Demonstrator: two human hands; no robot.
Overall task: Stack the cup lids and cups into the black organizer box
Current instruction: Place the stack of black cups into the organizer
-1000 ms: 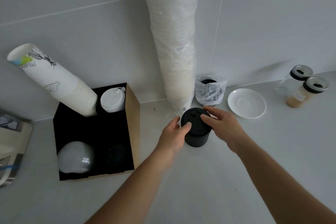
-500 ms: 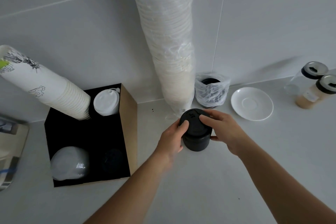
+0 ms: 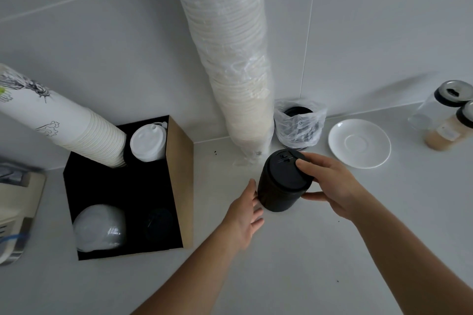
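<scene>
Right now, holding a stack of black lids [image 3: 282, 181] with the right hand [image 3: 330, 186], fingers curled over the top and thumb under the side. Tilted a bit, lifted just off the counter [image 3: 281, 263]. Touching the stack's left side with the left hand [image 3: 245, 215], fingers straight and loose, gripping nothing. Just behind, a tall stack of white cups in plastic wrap [image 3: 238, 84], leaning up the wall. Beside that, more black lids in a clear bag [image 3: 299, 125], then a white saucer [image 3: 359, 143] and two jars [image 3: 445, 120]. Off to the left, the black box [image 3: 122, 186], holding a stack of printed paper cups [image 3: 64, 123], white lids [image 3: 148, 143], clear dome lids [image 3: 99, 227] and some dark lids [image 3: 160, 222].
</scene>
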